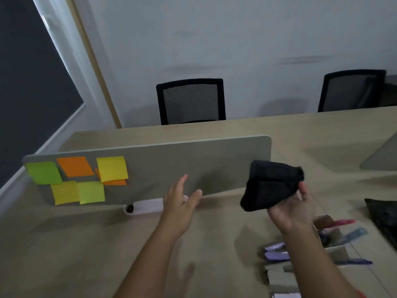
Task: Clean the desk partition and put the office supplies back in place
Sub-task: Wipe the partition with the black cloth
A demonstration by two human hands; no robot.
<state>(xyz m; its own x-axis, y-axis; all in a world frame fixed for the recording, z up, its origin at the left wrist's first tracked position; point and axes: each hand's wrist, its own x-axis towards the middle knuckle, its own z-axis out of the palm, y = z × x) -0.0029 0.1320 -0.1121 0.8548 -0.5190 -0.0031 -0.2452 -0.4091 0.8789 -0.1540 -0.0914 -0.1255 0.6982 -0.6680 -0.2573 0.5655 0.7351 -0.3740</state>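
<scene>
A grey desk partition (171,162) stands across the wooden desk (75,244), with several green, orange and yellow sticky notes (86,179) stuck on its left part. My right hand (290,209) grips a folded black cloth (270,186), raised just right of the partition's end. My left hand (180,201) hovers with straight fingers in front of the partition's lower edge and holds nothing. Office supplies lie at the lower right: a purple stapler (276,252), pens and a ruler (352,235) in a cardboard organiser (335,248).
A white bracket (146,206) holds the partition's foot. A black object (384,218) lies at the right edge. A second partition (384,155) stands at far right. Two black mesh chairs (191,102) stand behind the desk against the wall.
</scene>
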